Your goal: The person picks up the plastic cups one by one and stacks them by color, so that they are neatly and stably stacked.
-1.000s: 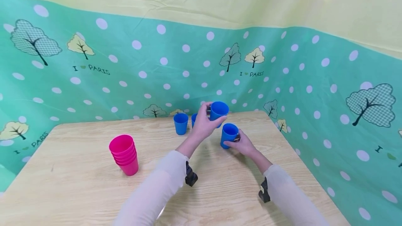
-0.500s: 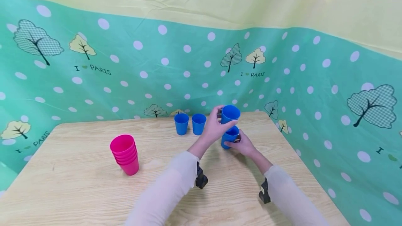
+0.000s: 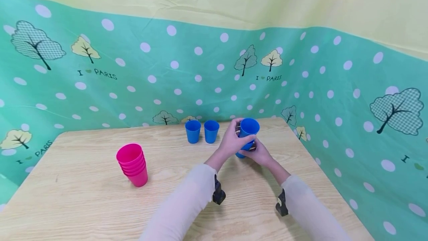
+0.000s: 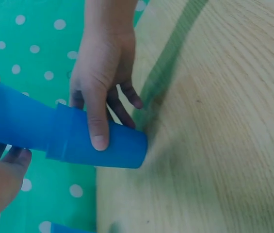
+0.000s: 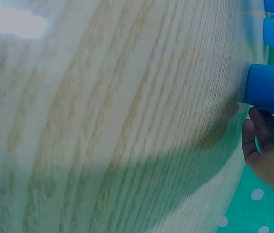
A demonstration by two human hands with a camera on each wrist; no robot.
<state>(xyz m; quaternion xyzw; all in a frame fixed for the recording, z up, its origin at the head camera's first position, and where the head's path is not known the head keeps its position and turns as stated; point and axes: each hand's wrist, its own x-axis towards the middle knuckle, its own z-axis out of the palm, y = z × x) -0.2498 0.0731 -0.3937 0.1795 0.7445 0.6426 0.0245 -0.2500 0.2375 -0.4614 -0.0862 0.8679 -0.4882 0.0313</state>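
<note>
My left hand (image 3: 231,140) grips a blue cup (image 3: 249,126) near its top, mouth upward. Directly beneath, my right hand (image 3: 260,154) holds a lower blue cup (image 4: 124,148) around its side, thumb along the wall. In the left wrist view the base of the upper cup (image 4: 15,119) reaches into the mouth of the lower one, where two rim bands lie close together. The right wrist view shows the lower end of the held cup (image 5: 272,90) close to the table surface. Most of the lower cup is covered by hands in the head view.
Two more blue cups, one on the left (image 3: 193,132) and one on the right (image 3: 211,132), stand upright near the table's back edge. A stack of several pink cups (image 3: 135,170) stands on the left of the wooden table (image 3: 83,203). A patterned green curtain (image 3: 133,70) borders the back and right.
The left hand has carried its blue cup rightward and down onto the cup in the right hand. The right hand has stayed nearly still. Both blue cups at the back now show fully.
</note>
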